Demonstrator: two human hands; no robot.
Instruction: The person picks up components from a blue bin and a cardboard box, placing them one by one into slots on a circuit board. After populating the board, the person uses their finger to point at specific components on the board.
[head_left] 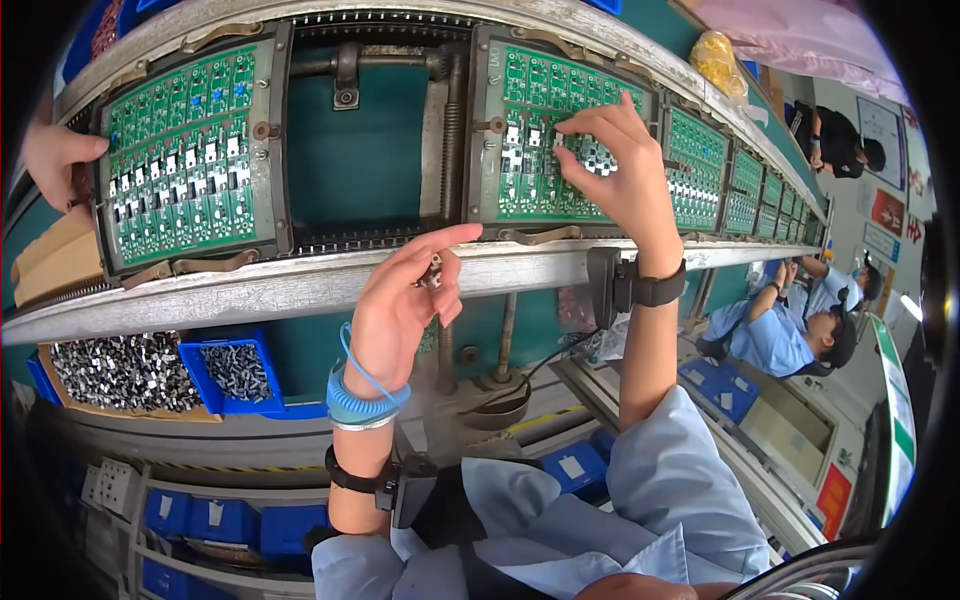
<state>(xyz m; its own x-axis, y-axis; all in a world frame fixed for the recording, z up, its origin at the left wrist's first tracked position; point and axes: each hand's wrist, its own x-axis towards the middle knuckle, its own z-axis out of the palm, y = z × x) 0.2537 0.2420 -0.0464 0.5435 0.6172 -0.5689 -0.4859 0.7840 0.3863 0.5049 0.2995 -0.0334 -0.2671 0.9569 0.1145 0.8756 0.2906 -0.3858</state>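
Note:
My right hand (620,165) is over a green circuit board panel (520,205) in a metal frame. Its thumb and forefinger pinch a small electronic component (558,140), too small to name further, at the board's surface. In front of the rail, my left hand (400,290) is turned palm up with its forefinger stretched to the right. Its other fingers curl around a few small brown-and-silver electronic components (432,272). White and black parts stand in rows on the panel, partly hidden by my right hand.
Another framed circuit board panel (180,160) lies left, with another person's hand (65,160) at its edge. A metal rail (300,285) runs along the front. Below it are a box of black-and-silver parts (125,370) and a blue bin (235,370). More panels (695,165) continue right.

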